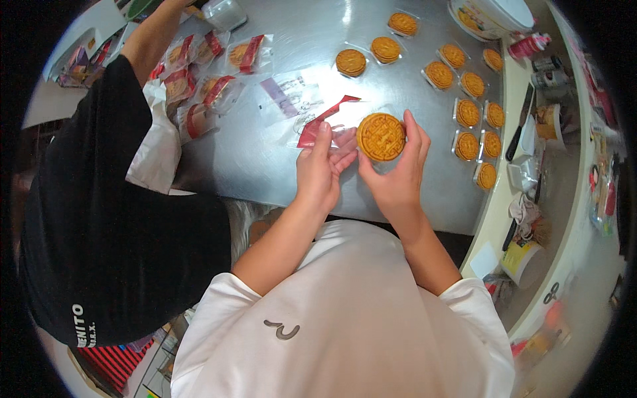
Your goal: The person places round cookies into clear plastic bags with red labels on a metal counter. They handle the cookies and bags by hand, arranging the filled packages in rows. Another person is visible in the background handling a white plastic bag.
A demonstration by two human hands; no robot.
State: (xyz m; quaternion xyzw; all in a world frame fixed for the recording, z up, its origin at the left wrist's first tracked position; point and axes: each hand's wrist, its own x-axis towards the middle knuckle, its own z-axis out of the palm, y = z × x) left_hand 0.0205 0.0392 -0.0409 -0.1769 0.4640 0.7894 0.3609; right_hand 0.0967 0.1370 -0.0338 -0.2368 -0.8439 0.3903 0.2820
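Observation:
A round golden mooncake (381,137) with a pressed pattern sits in a clear plastic tray, held at its right and lower edges by my right hand (400,171). Just left of it, my left hand (319,171) holds a clear plastic bag with a red band (313,130), pinched under the thumb. More mooncakes in clear trays, such as one mooncake (351,62), stand beyond and to the right on the steel table (259,171). Flat clear packets with a purple patch (286,94) lie beyond the bag.
A co-worker in black (124,224) stands close on the left, one arm over the table. Bagged mooncakes with red bands (246,53) lie near that arm. A white tub (490,17) stands at the back right. Along the right ledge lie a black-handled knife (520,124) and a cloth (523,209).

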